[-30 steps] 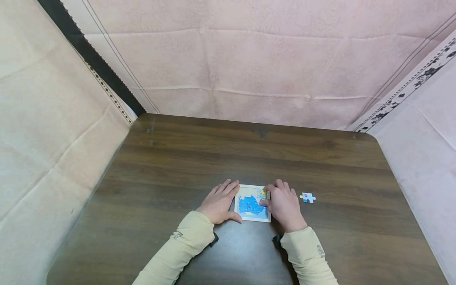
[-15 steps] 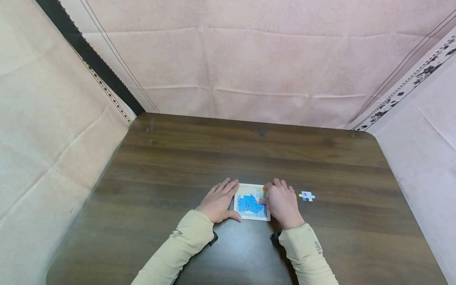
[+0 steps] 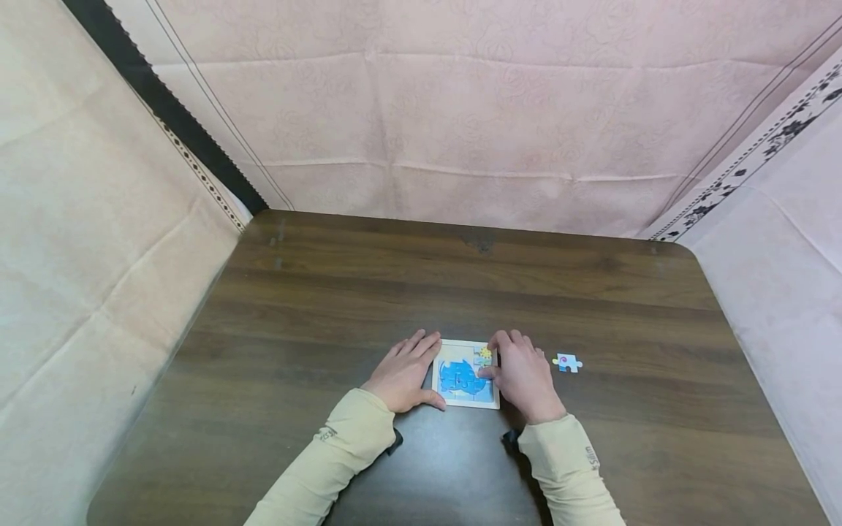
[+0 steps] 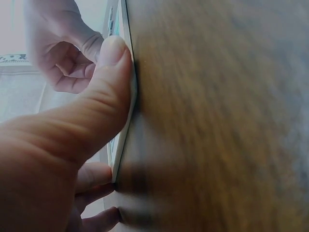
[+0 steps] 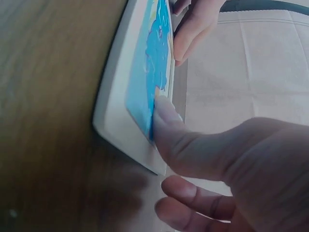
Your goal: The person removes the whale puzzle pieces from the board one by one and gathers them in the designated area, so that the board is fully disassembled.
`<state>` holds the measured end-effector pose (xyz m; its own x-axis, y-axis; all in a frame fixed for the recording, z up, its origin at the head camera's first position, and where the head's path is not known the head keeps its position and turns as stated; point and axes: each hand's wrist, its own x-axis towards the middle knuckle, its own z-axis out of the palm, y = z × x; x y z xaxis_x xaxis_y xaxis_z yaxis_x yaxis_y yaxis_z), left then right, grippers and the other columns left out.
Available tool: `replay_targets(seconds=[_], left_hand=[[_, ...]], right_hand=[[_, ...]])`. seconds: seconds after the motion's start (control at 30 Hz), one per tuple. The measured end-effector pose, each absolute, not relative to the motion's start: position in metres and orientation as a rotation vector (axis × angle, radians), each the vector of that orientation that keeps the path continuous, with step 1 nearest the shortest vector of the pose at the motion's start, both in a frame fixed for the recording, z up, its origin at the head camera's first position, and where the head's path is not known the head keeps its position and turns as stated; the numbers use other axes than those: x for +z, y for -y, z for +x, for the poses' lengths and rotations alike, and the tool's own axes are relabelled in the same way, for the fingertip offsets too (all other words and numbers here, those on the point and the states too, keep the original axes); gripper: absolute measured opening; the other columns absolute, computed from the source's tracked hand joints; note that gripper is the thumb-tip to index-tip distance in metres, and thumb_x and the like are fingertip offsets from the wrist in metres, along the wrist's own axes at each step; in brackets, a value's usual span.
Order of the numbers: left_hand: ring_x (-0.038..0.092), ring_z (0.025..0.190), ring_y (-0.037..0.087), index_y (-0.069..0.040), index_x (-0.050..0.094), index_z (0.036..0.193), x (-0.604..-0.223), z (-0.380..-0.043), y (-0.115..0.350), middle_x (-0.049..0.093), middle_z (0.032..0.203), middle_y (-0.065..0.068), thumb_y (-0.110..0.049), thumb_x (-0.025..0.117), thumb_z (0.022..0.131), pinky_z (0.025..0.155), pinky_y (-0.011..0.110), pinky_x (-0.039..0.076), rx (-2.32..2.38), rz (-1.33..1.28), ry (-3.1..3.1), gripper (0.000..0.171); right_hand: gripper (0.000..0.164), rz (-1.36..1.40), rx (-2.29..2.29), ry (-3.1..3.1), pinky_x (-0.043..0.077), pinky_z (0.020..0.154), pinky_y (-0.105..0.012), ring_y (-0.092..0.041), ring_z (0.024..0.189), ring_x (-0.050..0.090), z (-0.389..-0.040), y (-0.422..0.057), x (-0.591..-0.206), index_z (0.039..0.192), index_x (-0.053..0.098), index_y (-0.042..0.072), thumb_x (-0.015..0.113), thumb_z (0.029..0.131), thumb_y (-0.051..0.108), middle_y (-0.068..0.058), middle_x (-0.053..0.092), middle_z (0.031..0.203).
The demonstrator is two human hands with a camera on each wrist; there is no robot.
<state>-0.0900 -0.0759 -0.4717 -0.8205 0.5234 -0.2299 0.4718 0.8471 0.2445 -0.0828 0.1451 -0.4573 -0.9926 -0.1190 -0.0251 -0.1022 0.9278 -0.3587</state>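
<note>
A framed jigsaw puzzle point(image 3: 463, 394) with a blue animal picture lies on the table between my hands. My left hand point(image 3: 403, 374) rests along its left side with fingers extended, and in the left wrist view its thumb point(image 4: 108, 87) touches the frame's edge. At the right side, my right hand point(image 3: 525, 376) has curled fingers and pinches a puzzle piece point(image 3: 484, 353) with a yellow shape between thumb and index finger. In the right wrist view the right thumb point(image 5: 169, 128) presses on the picture. Whether that piece lies fully flat is hard to tell.
One loose puzzle piece point(image 3: 568, 363), light blue with a pink mark, lies right of my right hand. The dark wooden table point(image 3: 368, 277) is bordered by pale cloth point(image 3: 473, 124) at the back and sides.
My right index finger has shifted slightly away from the yellow shape, leaving more of it visible. The left hand and the loose piece have stayed put.
</note>
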Motion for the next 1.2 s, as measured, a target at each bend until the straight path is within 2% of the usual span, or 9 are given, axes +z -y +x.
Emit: replay_targets(seconds=[0.4,0.63,0.77,1.2], left_hand=[[0.013,0.148,0.024,-0.011,0.026,0.155,-0.4745,-0.0902,0.0759,0.020,0.161,0.001,-0.071,0.063,0.074,0.117,0.045,0.019,0.265,0.741,-2.729,0.107],[0.013,0.148,0.025,-0.011,0.027,0.154,-0.4729,-0.0895,0.0760,0.020,0.161,0.001,-0.070,0.064,0.074,0.117,0.045,0.019,0.278,0.735,-2.730,0.107],[0.013,0.148,0.024,-0.011,0.026,0.155,-0.4728,-0.0897,0.0757,0.020,0.161,0.001,-0.071,0.065,0.073,0.117,0.045,0.019,0.280,0.729,-2.727,0.107],[0.013,0.148,0.025,-0.010,0.026,0.154,-0.4714,-0.0898,0.0768,0.020,0.161,0.002,-0.071,0.064,0.074,0.117,0.045,0.019,0.288,0.740,-2.729,0.108]], right_hand=[[0.046,-0.176,-0.656,-3.023,0.047,0.087,-0.055,-0.028,0.090,0.052,-0.0808,-0.1452,-0.4566,0.105,0.063,0.007,0.088,0.072,0.027,-0.010,0.060,0.100],[0.044,-0.155,-0.725,-2.984,0.051,0.073,-0.040,-0.023,0.081,0.050,-0.0806,-0.1446,-0.4559,0.102,0.063,0.008,0.089,0.071,0.024,-0.003,0.058,0.086],[0.042,-0.135,-0.797,-2.939,0.051,0.068,-0.034,-0.021,0.076,0.050,-0.0805,-0.1440,-0.4551,0.104,0.063,0.007,0.088,0.072,0.020,-0.003,0.057,0.083],[0.042,-0.164,-0.893,-2.930,0.054,0.069,-0.033,-0.019,0.076,0.055,-0.0764,-0.1427,-0.4556,0.108,0.063,0.010,0.086,0.073,0.011,-0.003,0.062,0.088]])
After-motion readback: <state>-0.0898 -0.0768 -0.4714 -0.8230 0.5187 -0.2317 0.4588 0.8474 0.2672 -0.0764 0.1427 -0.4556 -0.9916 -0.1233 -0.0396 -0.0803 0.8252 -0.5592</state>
